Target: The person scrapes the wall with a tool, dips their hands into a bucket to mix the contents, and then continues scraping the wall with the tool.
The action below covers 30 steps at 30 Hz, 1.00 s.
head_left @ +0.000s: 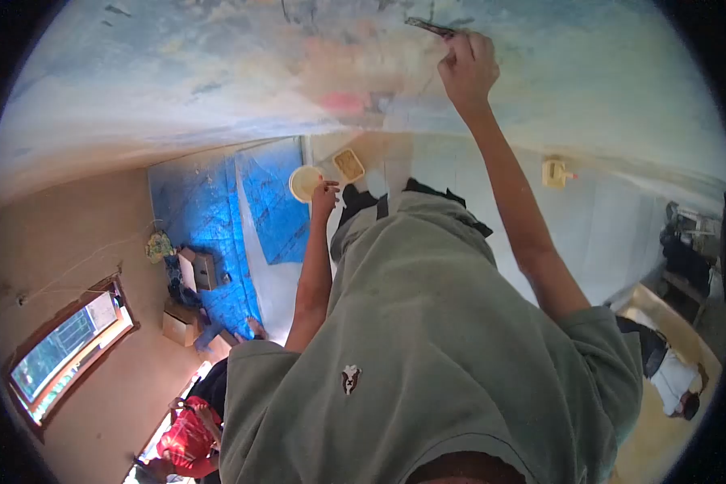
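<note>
My right hand (469, 68) is raised to the painted wall surface (282, 73), closed round a dark, thin tool (430, 27) whose far end lies at the paint. Patches of blue, grey, orange and pink cover that surface. Lower and to the left, my left hand (325, 198) is beside a round, pale bucket (305, 185); its fingers look apart and nothing clear shows in them. Whether it touches the bucket rim I cannot tell. A rectangular tub (348, 164) with tan contents stands just right of the bucket.
Blue sheeting (210, 202) covers floor at the left, with cardboard boxes (181, 323). A yellowish container (554, 173) is at the right. One person in red (189, 436) is at the lower left, another in white (676, 379) at the lower right. A window (73, 355) is at the left.
</note>
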{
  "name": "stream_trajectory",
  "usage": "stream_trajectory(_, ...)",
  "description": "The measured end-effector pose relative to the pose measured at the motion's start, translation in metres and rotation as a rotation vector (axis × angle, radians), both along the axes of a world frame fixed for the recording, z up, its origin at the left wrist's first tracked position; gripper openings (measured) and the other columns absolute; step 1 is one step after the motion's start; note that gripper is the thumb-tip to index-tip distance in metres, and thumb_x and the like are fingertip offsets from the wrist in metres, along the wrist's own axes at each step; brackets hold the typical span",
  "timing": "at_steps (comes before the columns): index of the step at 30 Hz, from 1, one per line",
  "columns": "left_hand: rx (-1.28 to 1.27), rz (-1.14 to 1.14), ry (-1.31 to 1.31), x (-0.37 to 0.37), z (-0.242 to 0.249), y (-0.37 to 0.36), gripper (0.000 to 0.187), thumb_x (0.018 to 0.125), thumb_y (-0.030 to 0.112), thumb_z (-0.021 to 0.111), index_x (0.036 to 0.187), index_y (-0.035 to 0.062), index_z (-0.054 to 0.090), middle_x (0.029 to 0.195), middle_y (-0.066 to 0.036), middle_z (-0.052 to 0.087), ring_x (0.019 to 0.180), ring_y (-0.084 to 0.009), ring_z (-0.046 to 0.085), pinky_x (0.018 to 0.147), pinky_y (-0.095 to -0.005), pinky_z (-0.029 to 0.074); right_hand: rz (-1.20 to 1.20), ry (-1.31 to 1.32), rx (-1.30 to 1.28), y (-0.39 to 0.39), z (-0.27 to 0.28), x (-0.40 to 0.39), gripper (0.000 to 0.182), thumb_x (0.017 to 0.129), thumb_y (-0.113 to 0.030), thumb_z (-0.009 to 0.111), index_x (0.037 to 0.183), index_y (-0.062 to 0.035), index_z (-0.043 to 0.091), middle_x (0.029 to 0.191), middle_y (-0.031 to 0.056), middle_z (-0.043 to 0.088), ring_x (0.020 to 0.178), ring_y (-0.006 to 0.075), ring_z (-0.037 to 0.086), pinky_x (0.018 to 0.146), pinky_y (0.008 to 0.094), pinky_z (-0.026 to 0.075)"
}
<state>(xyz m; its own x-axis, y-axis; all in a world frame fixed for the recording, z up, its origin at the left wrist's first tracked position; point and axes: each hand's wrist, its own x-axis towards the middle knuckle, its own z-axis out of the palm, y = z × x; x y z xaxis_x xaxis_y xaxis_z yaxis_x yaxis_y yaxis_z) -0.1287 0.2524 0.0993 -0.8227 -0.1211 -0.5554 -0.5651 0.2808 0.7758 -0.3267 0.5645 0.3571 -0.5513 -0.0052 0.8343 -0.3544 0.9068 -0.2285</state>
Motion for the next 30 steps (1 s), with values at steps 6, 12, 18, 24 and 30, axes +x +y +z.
stream_trajectory(6, -0.048, 0.063, -0.268, 0.053, -0.039, -0.066, 0.027, 0.079, 0.015, 0.047, 0.099, 0.0060, 0.061, 0.077, -0.010, 0.063, 0.053, -0.0177, 0.060, 0.044, -0.0296, 0.048, -0.021, -0.072, -0.016, -0.018, 0.023, 0.015, 0.023, 0.059, -0.002, 0.057, 0.078, -0.0139, 0.053, 0.079, 0.0042, 0.049, 0.074, 0.0248, 0.051, 0.056, 0.0378, 0.043)
stream_trajectory(12, -0.151, 0.027, -0.483, 0.087, -0.021, -0.102, 0.029, 0.076, 0.019, 0.049, 0.099, 0.0065, 0.062, 0.081, -0.010, 0.064, 0.061, -0.0205, 0.061, 0.046, -0.0339, 0.049, -0.119, -0.017, -0.047, -0.028, 0.017, -0.003, 0.022, 0.061, -0.001, 0.057, 0.080, -0.0114, 0.054, 0.077, 0.0085, 0.049, 0.074, 0.0287, 0.048, 0.063, 0.0424, 0.040)
stream_trajectory(18, -0.134, -0.288, -0.191, 0.080, -0.073, -0.139, 0.033, 0.078, 0.022, 0.048, 0.104, 0.0062, 0.059, 0.090, -0.011, 0.063, 0.061, -0.0214, 0.060, 0.049, -0.0340, 0.050, -0.034, -0.067, -0.002, -0.057, -0.013, 0.008, 0.022, 0.060, 0.001, 0.057, 0.078, -0.0117, 0.053, 0.076, 0.0069, 0.049, 0.074, 0.0282, 0.051, 0.056, 0.0396, 0.042)
stream_trajectory(24, 0.034, 0.022, -0.283, 0.052, -0.049, -0.139, 0.032, 0.080, 0.024, 0.044, 0.101, 0.0046, 0.059, 0.087, -0.012, 0.063, 0.056, -0.0194, 0.059, 0.046, -0.0319, 0.048, -0.187, 0.096, -0.088, -0.081, 0.024, -0.011, 0.019, 0.061, 0.002, 0.056, 0.075, -0.0099, 0.051, 0.075, 0.0076, 0.048, 0.074, 0.0306, 0.050, 0.058, 0.0410, 0.039)
stream_trajectory(30, -0.058, -0.053, -0.270, 0.036, -0.042, -0.148, 0.031, 0.081, 0.026, 0.045, 0.097, 0.0030, 0.059, 0.081, -0.011, 0.063, 0.054, -0.0201, 0.060, 0.043, -0.0319, 0.048, 0.001, -0.026, -0.054, -0.098, 0.018, -0.005, 0.021, 0.058, 0.003, 0.057, 0.073, -0.0096, 0.049, 0.074, 0.0068, 0.046, 0.070, 0.0280, 0.048, 0.053, 0.0386, 0.040)
